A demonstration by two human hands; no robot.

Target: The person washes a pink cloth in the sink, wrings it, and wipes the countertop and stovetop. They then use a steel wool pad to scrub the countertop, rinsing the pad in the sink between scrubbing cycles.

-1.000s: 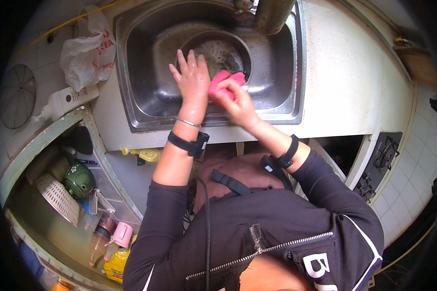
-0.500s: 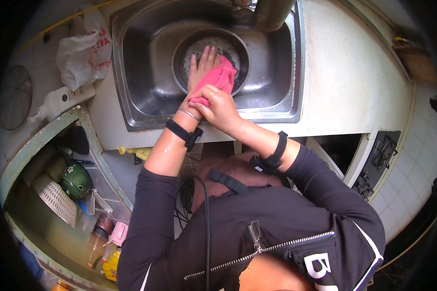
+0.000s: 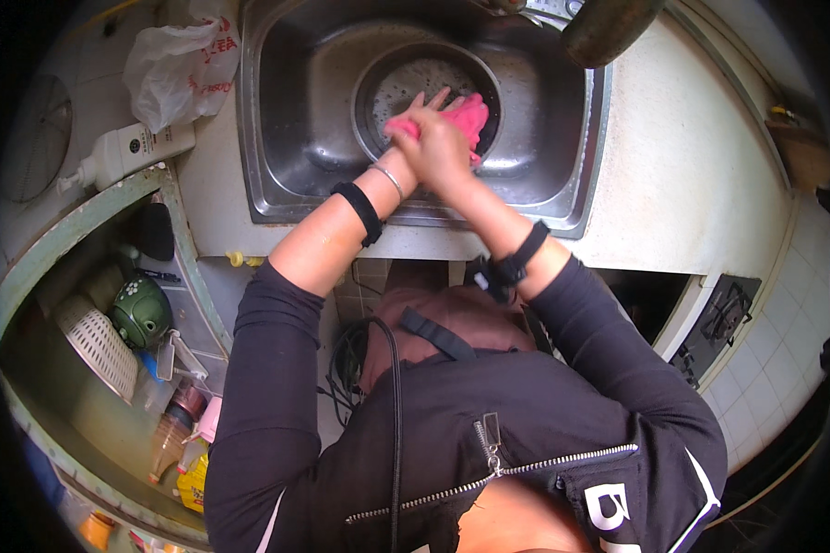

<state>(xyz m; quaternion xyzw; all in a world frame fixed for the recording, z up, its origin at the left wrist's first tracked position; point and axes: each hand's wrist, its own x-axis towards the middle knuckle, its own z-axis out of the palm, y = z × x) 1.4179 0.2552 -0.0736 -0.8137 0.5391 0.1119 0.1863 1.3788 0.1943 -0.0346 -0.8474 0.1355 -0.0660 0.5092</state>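
Note:
A wet-looking pink cloth (image 3: 471,118) is bunched over the back of my left hand, above a round metal basin (image 3: 362,111) in the sink. My right hand (image 3: 441,152) is closed on the cloth and presses it across my left hand near the wrist. My left hand (image 3: 440,97) is palm down with its fingers stretched out and apart; the cloth and my right hand cover most of it. Foamy, speckled liquid shows in the basin past my fingertips. A thin bracelet (image 3: 389,177) circles my left wrist.
The steel sink (image 3: 290,138) surrounds the basin, with a dark cylindrical object (image 3: 609,32) at its upper right. Left of it are a crumpled plastic bag (image 3: 171,78) and a white bottle (image 3: 129,152). An open cabinet below holds a white strainer (image 3: 97,346) and a green pot (image 3: 141,311).
My right hand has slid with the cloth from my left wrist further over the back of my left hand. The whole view has shifted slightly, with the sink now higher and further right.

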